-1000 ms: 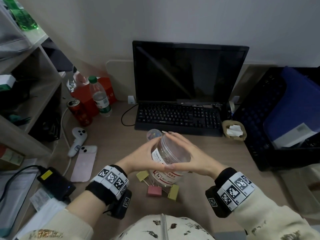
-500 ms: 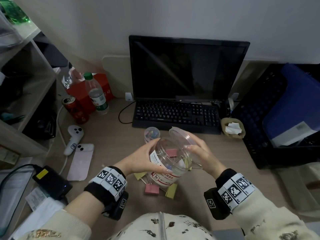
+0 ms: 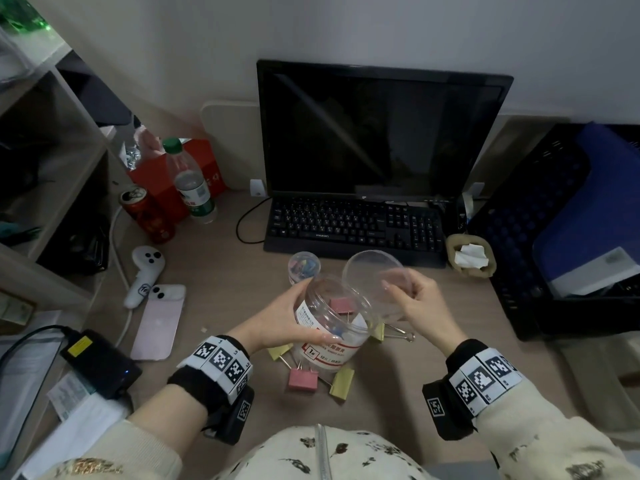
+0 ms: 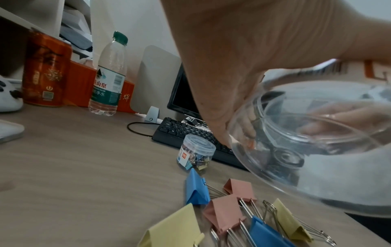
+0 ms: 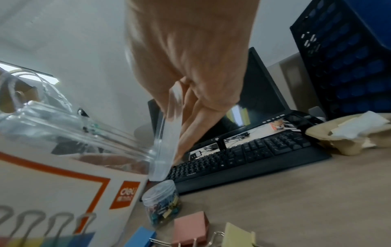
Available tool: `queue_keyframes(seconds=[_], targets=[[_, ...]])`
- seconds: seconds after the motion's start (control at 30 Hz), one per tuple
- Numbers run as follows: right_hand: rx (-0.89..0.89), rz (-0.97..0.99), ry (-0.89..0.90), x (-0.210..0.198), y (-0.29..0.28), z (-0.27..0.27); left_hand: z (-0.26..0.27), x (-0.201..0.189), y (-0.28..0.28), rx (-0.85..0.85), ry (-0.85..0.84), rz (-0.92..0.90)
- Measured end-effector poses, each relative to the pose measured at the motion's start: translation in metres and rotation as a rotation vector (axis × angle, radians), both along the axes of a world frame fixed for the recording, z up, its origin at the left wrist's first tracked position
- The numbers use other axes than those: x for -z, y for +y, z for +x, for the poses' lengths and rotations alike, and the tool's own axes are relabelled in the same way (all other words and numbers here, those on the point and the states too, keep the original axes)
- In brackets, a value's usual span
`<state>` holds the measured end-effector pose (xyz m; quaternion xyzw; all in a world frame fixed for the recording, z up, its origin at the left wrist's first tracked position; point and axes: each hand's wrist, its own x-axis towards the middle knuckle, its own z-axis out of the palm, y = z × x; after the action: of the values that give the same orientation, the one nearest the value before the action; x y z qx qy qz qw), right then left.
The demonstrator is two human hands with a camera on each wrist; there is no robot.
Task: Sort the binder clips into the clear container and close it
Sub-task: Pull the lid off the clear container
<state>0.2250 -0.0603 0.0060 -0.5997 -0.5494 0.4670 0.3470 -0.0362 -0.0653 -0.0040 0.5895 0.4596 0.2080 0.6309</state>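
Observation:
A clear plastic jar (image 3: 332, 327) with a red-and-white label tilts just above the desk, its mouth open; my left hand (image 3: 294, 317) grips its side. The left wrist view shows the jar's (image 4: 306, 142) clear base from below. My right hand (image 3: 415, 299) pinches the clear round lid (image 3: 375, 280) by its edge, up and to the right of the mouth. In the right wrist view the lid (image 5: 169, 133) stands edge-on beside the jar (image 5: 63, 158). Several binder clips lie under and around the jar: a pink one (image 3: 303, 379), a yellow one (image 3: 342, 382), a blue one (image 4: 195, 188).
A small lidded jar of tiny clips (image 3: 304, 266) stands just behind, in front of the black keyboard (image 3: 356, 230) and monitor (image 3: 381, 133). To the left are a pink phone (image 3: 157, 322), a white controller (image 3: 145, 271), a red can (image 3: 147, 216) and a water bottle (image 3: 190, 181). A paper bowl (image 3: 453, 244) and a black crate (image 3: 519, 220) are on the right.
A second ago both hands were wrapped round the closed jar. The right hand has since lifted the lid off and carried it up and to the right; the jar's mouth is now open.

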Motion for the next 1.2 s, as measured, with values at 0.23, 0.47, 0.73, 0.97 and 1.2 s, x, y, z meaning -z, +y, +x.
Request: queue_keyframes(seconds=[0.23,0.47,0.73,0.97,1.2], targets=[[0.464,-0.205,-0.248,0.047,0.003,0.061,-0.003,0.011,0.005,-0.027,0.016,-0.029],[0.727,-0.494,-0.172,0.091,-0.010,0.110,0.002,0.015,0.005,-0.027,0.036,-0.053],[0.534,-0.648,-0.630,0.101,-0.033,0.108,0.000,0.019,0.003,-0.034,0.061,-0.066],[0.459,-0.282,-0.727,0.069,-0.021,0.072,0.002,0.018,-0.001,-0.084,0.082,-0.042],[-0.158,-0.493,0.045,0.018,-0.001,-0.013,0.013,0.018,-0.002,-0.092,0.036,0.010]])
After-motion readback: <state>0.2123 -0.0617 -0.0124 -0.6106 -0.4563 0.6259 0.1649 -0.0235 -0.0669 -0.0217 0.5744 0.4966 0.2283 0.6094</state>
